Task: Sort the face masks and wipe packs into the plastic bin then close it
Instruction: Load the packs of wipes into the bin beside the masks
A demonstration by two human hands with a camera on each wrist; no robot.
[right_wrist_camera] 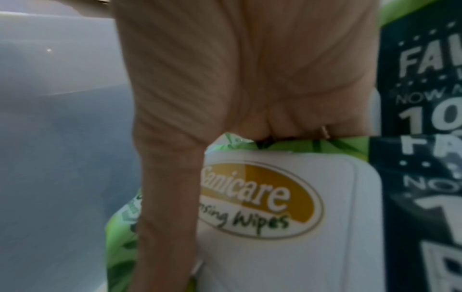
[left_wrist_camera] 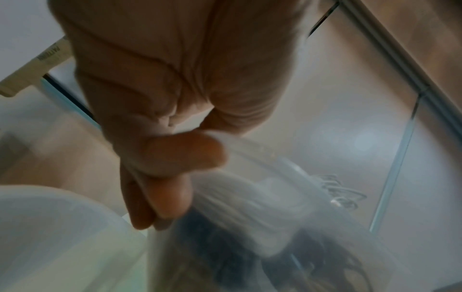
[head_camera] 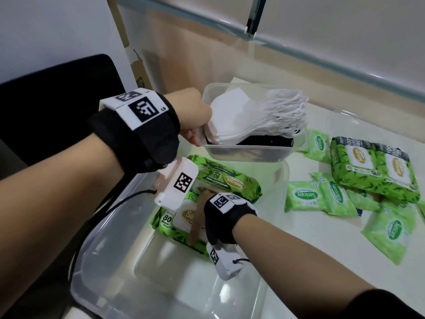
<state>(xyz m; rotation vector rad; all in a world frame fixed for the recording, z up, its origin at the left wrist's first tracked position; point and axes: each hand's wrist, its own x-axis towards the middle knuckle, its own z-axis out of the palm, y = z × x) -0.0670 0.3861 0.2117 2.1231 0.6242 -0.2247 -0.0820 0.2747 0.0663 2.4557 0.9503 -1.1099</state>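
The large clear plastic bin [head_camera: 110, 261] sits open at the left, on the near edge of the desk [head_camera: 345, 134]. No lid can be made out, so closing is judged a later step.

The left hand [head_camera: 195, 116] grips the near end of a small clear tray [head_camera: 241, 153] and holds it above the bin's far end. The left wrist view shows the fingers [left_wrist_camera: 160, 197] curled under the rim, thumb on top. The tray carries a stack of white face masks [head_camera: 241, 118] over black ones, with the ear loops spilling over its far edge. Keeping the masks in the tray probably lets them travel as 1 unit.

In the bin, the right hand [head_camera: 202, 208] grips a large green wipe pack [head_camera: 174, 224] across its width, thumb along the white flap. A 2nd large pack [head_camera: 232, 180] lies just behind it. Seating these packs flat appears intended to leave room beside them for the tray.

On the desk at the right, 2 more large packs [head_camera: 372, 171] and several small wipe packs [head_camera: 322, 196] lie loose, still to be sorted.
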